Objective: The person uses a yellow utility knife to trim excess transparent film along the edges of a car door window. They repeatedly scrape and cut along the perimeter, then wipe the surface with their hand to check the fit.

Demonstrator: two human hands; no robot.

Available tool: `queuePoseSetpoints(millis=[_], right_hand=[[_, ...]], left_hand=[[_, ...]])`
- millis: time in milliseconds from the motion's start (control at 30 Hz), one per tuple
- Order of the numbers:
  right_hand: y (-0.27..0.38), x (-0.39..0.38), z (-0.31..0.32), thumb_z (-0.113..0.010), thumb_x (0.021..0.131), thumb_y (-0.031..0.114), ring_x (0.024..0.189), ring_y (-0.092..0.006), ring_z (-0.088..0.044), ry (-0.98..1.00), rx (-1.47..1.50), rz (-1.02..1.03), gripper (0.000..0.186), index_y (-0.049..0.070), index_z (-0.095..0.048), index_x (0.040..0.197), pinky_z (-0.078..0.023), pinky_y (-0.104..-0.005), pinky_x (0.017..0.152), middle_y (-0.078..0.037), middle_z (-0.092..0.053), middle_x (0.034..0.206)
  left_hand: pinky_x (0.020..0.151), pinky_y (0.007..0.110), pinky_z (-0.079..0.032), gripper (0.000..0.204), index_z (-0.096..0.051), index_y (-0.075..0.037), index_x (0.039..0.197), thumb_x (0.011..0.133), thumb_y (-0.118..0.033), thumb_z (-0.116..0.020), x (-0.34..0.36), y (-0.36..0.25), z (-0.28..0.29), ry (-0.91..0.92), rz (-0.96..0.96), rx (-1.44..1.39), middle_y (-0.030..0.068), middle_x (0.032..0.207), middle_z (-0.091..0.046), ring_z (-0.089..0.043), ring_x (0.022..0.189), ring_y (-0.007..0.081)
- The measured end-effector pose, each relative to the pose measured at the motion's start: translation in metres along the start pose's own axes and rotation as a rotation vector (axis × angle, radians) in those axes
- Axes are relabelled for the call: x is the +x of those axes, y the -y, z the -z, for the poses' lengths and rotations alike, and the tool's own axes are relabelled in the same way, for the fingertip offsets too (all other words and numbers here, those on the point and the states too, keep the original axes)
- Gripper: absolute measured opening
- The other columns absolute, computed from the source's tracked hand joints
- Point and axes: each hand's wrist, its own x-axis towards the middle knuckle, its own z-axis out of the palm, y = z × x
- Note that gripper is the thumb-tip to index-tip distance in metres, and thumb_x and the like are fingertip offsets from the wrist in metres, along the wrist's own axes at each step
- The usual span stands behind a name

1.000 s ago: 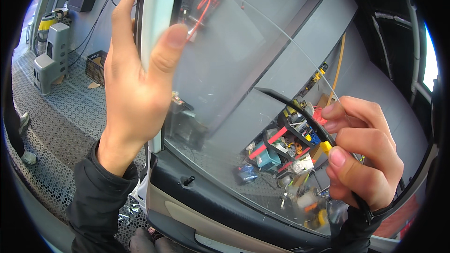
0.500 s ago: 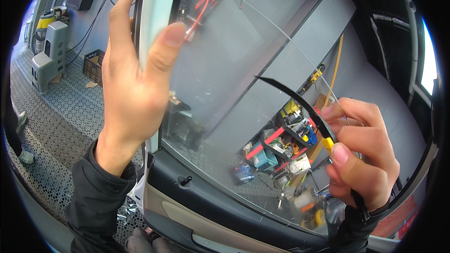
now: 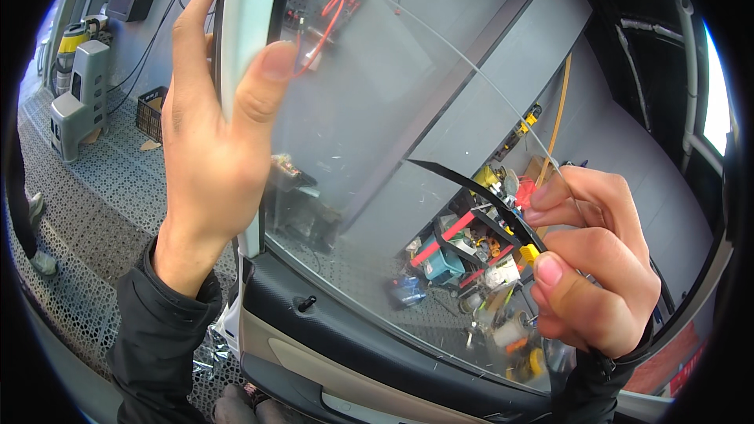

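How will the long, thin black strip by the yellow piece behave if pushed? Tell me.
The black strip is probably springy: it juts, bowed but unsagging, beyond the right hand. Its slim profile suggests little weight, and its pointed tip would likely bend first.

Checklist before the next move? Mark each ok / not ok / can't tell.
1. Left hand at the door frame: ok, thumb and fingers straddle it.
2. Right hand holding the black tool: ok, thumb beside the yellow piece.
3. Tool tip apart from left hand: ok, visible gap.
4. Tool touching the window glass: cannot tell from this angle.
5. Clear view through the glass: not ok, looks hazy.
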Motion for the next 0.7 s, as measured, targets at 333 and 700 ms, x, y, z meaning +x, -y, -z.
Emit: queuePoseSetpoints(millis=[333, 700], right_hand=[[0.002, 0.0, -0.004, -0.07, 0.079, -0.014, 0.094, -0.0332, -0.063, -0.044, -0.016, -0.009, 0.043, 0.005, -0.061, 0.116, -0.057, -0.0368, 0.068, -0.017, -0.06, 0.094], [-0.006, -0.003, -0.003, -0.07, 0.076, -0.015, 0.091, -0.0323, -0.062, -0.003, -0.003, 0.092, 0.04, 0.0, -0.06, 0.113, -0.057, -0.0368, 0.068, -0.021, -0.059, 0.095]], left_hand=[[0.1, 0.029, -0.043, 0.074, -0.037, 0.004, 0.154, 0.109, -0.054, -0.049, -0.002, 0.001, 0.0, 0.019, 0.025, -0.046, 0.0099, 0.125, -0.056, -0.053, 0.109, 0.0153], [0.095, 0.027, -0.043, 0.074, -0.037, 0.003, 0.153, 0.109, -0.055, -0.05, -0.003, -0.001, 0.002, 0.064, 0.079, -0.046, 0.0073, 0.117, -0.054, -0.052, 0.103, 0.0134]])
